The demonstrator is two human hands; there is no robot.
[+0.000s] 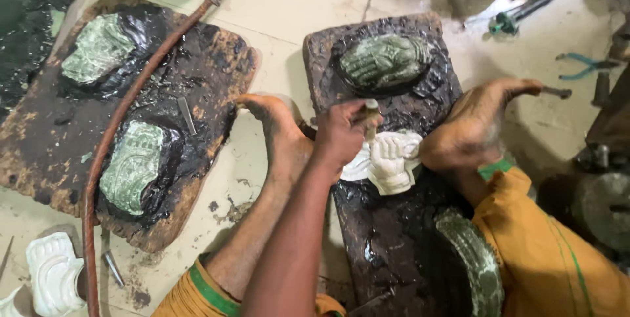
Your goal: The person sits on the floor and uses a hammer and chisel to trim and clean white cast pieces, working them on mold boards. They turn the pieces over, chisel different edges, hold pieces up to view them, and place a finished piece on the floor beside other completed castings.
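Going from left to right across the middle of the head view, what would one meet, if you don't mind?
Left pitch board → reddish hose → left foot → hand gripping a punch → white metal relief → right foot → blue pliers.

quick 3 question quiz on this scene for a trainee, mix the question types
1. True or false: the left hand grips a punch set on the white piece.
2. How many greenish reliefs lie on the board that the hose crosses? A one, B two, C four.
3. Fill in: the blue-handled tool on the floor at far right is a pair of ___.

Key: 1 true; 2 B; 3 pliers.
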